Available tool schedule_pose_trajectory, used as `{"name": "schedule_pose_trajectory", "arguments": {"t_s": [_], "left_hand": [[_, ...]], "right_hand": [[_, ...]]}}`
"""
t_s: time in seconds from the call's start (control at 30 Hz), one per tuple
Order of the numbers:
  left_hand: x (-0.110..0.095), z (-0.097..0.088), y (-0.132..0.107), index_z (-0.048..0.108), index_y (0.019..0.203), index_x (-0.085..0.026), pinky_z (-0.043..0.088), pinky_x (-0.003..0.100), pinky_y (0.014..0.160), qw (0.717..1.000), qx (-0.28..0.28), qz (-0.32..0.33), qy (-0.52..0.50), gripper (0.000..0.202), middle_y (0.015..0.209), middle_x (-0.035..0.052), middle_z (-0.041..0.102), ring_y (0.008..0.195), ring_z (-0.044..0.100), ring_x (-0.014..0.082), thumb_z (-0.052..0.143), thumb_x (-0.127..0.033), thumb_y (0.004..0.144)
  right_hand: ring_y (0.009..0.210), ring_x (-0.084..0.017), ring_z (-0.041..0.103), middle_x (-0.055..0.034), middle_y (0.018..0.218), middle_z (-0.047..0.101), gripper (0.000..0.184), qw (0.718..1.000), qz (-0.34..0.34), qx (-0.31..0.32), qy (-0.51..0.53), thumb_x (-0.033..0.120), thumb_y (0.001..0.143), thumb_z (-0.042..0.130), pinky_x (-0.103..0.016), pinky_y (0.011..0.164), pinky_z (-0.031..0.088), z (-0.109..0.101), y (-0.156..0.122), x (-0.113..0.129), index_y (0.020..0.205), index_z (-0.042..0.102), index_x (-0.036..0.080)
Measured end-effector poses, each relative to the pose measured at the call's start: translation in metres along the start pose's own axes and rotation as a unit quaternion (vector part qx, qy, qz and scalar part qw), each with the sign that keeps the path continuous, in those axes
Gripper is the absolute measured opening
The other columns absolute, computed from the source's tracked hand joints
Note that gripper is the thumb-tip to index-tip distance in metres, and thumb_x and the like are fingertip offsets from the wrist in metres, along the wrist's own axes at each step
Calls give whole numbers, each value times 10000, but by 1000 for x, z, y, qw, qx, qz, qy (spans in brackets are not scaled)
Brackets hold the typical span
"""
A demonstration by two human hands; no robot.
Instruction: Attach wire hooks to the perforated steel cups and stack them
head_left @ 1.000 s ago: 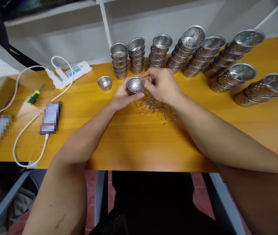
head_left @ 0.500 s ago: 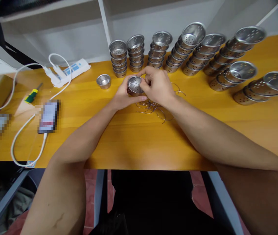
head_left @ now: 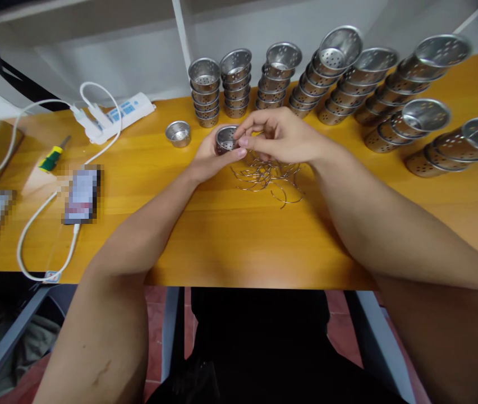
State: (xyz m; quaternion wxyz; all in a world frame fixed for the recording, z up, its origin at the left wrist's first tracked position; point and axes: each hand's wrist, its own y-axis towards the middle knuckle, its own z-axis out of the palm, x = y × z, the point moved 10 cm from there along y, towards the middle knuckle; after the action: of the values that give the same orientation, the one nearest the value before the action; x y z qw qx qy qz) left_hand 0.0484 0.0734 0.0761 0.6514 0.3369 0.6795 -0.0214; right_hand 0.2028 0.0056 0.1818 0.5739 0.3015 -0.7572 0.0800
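Tbl (head_left: 222, 235), 8 cup stacks (head_left: 205, 92), L fingers (head_left: 227, 159) clasping 1 cup (head_left: 225, 140) (R fingers (head_left: 258, 116): can't tell)

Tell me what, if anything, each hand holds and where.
The left hand holds a perforated metal cup around its side; the right hand is at the rim, its own grip unclear.

Wires (head_left: 264, 175) on table (head_left: 222, 241) before cup stacks (head_left: 275, 85), lone cup (head_left: 178, 135) left of both, phone (head_left: 81, 195) farther left
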Motion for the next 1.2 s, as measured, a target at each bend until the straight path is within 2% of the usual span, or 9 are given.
{"name": "schedule_pose_trajectory", "arguments": {"t_s": [0.1, 0.27, 0.4, 0.53, 0.7, 0.83, 0.97, 1.07, 1.2], "left_hand": [[-4, 3, 0, 779, 1502, -267, 647, 667, 1402, 1000, 6, -12, -23, 1042, 1399, 72, 808, 1449, 820, 362, 1148, -923, 781], [-13, 7, -1, 786, 1462, -280, 703, 565, 1331, 999, 12, -9, -40, 994, 1357, 55, 838, 1342, 858, 305, 1150, -909, 783], [-12, 7, -1, 773, 1480, -271, 681, 615, 1370, 999, 20, -15, -44, 1006, 1396, 74, 836, 1387, 860, 339, 1159, -893, 790], [-9, 11, -1, 731, 1550, -257, 671, 665, 1376, 999, 34, -7, -37, 1078, 1400, 74, 822, 1424, 874, 359, 1162, -890, 791], [-2, 10, 3, 752, 1577, -290, 751, 576, 1299, 999, 19, 28, -20, 1149, 1417, 69, 842, 1340, 922, 313, 1233, -838, 688], [6, 5, 5, 711, 1704, -279, 711, 654, 1378, 999, 16, 47, 4, 1217, 1514, 104, 825, 1469, 887, 360, 1206, -840, 744], [13, 3, 4, 589, 1850, -268, 664, 722, 1405, 997, 33, 70, 19, 1281, 1582, 125, 755, 1592, 827, 405, 1147, -836, 846], [14, 0, 5, 558, 1882, -276, 667, 710, 1393, 996, 29, 82, 30, 1290, 1593, 125, 727, 1604, 825, 407, 1117, -856, 875], [6, -5, 7, 632, 1824, -271, 705, 659, 1365, 995, 8, 82, 60, 1285, 1567, 129, 767, 1519, 870, 378, 1145, -883, 817]], "right_hand": [[615, -175, 612, 4, 840, 784, 689, 999, 12, 11, 50, 907, 871, 1156, -337, 501, 533, 1, -2, -7, 1076, 828, 337], [672, -203, 721, -15, 847, 809, 733, 996, 9, 23, 86, 898, 835, 1192, -358, 559, 657, 4, -3, -5, 1100, 831, 318], [698, -206, 757, -29, 914, 846, 664, 993, 7, 42, 106, 812, 857, 1217, -365, 581, 693, 6, -4, -1, 1116, 845, 328], [655, -204, 735, 3, 808, 801, 723, 995, 14, 31, 95, 874, 810, 1218, -362, 555, 679, 3, -2, -5, 1056, 807, 333], [614, -210, 713, 8, 729, 763, 776, 997, 14, 16, 73, 953, 834, 1162, -380, 562, 635, 2, 1, -12, 1038, 771, 315], [692, -215, 697, 18, 748, 769, 730, 997, 19, 15, 69, 920, 888, 1146, -391, 620, 635, 4, 2, -21, 1060, 750, 331], [780, -215, 664, 16, 757, 771, 696, 997, 20, 10, 76, 854, 923, 1160, -389, 699, 633, 5, 2, -28, 1089, 739, 325], [742, -231, 689, 5, 767, 775, 665, 998, 19, 2, 67, 814, 906, 1179, -432, 718, 662, 6, 2, -30, 1074, 756, 328], [698, -269, 736, -19, 783, 781, 644, 999, 9, -5, 45, 776, 873, 1194, -493, 716, 702, 7, 5, -32, 1049, 775, 320]]}}
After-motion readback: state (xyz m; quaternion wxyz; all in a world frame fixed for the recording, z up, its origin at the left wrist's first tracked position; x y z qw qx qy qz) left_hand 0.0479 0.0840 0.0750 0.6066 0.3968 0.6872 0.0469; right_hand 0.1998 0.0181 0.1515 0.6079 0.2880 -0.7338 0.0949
